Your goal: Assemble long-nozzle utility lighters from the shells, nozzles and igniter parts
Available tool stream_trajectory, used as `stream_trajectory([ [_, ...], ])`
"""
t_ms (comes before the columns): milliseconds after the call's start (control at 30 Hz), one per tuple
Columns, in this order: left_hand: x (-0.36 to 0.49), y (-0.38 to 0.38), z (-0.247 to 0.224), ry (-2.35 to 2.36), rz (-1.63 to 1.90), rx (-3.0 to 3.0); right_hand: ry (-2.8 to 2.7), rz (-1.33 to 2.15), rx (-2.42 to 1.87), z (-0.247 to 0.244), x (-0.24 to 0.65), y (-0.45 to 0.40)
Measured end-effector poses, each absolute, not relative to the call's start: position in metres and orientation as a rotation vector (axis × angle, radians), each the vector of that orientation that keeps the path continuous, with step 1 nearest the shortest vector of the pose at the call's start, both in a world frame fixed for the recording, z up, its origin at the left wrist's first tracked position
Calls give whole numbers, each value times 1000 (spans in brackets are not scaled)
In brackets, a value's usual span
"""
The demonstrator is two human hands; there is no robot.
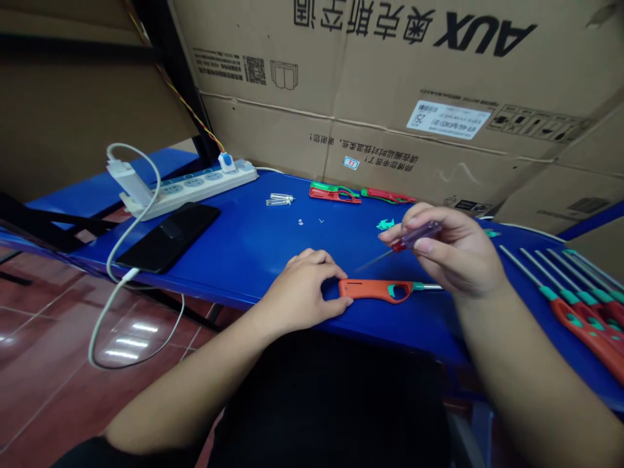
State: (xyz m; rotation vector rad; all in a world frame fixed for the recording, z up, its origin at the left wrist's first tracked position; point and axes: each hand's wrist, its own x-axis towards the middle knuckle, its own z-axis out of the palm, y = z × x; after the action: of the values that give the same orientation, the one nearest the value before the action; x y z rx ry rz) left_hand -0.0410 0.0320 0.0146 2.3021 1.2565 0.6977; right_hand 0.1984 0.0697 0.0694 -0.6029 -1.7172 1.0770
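An orange long-necked gas lighter (366,290) with a green trigger and a metal neck lies on the blue table near its front edge. My left hand (307,286) pinches its butt end between thumb and fingers. In my right hand (453,250) is a screwdriver (423,235) with a purple and red see-through handle. Its thin shaft slants down to the left, and the tip is above the lighter's butt end, apart from it as far as I can see. Part of the metal neck passes behind my right wrist.
Several assembled lighters (580,305) lie at the right. Toward the back are red and green shell halves (335,193), clear parts (279,199) and green pieces (385,224). A phone (169,238) and a power strip (195,185) with a white cable sit left. A cardboard wall (292,117) stands behind.
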Motion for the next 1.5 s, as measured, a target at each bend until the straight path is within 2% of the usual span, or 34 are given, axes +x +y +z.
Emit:
stream_trajectory([
  [367,-42,31,16,1253,696,2330,-1757,1186,-645,46,183,61],
  [900,-41,32,15,1245,700,2346,-1782,1136,-676,48,177,59],
  [1267,-41,31,15,1149,774,2364,-1629,1304,-701,44,171,72],
  [1500,-42,31,14,1134,770,2353,-1702,1261,-710,50,167,63],
])
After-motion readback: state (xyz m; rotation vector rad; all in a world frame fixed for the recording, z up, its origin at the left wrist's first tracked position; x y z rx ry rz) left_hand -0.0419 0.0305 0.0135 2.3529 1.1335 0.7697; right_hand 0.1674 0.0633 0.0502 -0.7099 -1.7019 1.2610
